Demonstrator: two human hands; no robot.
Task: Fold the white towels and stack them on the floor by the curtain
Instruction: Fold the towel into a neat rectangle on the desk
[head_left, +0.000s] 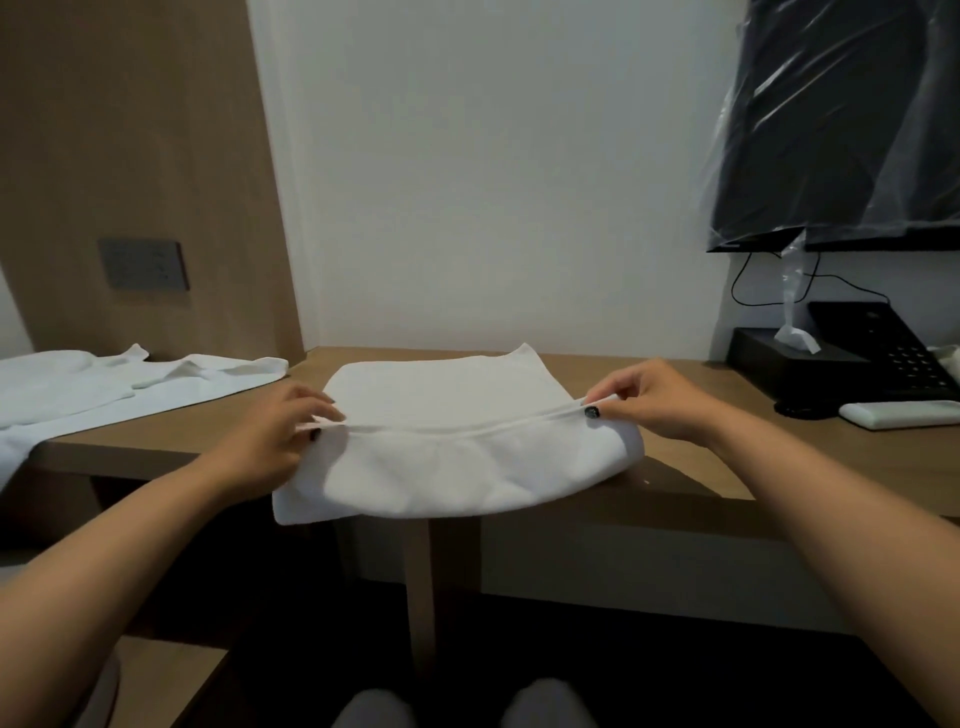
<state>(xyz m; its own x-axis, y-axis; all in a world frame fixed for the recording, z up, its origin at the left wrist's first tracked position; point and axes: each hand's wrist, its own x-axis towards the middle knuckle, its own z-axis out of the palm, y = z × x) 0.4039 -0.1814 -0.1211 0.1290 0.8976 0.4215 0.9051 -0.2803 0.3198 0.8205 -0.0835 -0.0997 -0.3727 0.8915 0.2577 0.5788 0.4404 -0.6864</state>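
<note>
Towel (447, 410) of white cloth lies in front of us on the wooden desk (675, 379), partly folded: its near part is doubled back over itself, and the hemmed edge runs across the middle from one hand to the other. The rounded fold hangs a little over the front edge of the desk. Our left hand (275, 431) pinches the left end of this hem between thumb and curled fingers, and our right hand (649, 400) pinches the right end in the same way; a dark painted nail shows on each thumb. Both hands rest low, touching the cloth.

To the left of the towel, on a lower part of the same desk, more white towels (119, 384) lie spread and wrinkled, not folded, with one corner falling over the edge. Behind them a wooden wall panel (130, 156) carries a grey socket plate (143, 264). Straight behind the towel the wall (467, 156) is plain and pale.

To the right of the towel, at the back of the desk, stands a black tissue box (779, 364) with a white tissue (797, 338) sticking up, and beside it a black telephone (888, 348). Near them, closer to us, lies a white remote control (898, 413). Above hangs a television (841, 130) wrapped in clear plastic film, with thin black cables (748, 283) under it.

Below the desk edge, at the bottom of the view, we see our knees (462, 704) in grey cloth.
</note>
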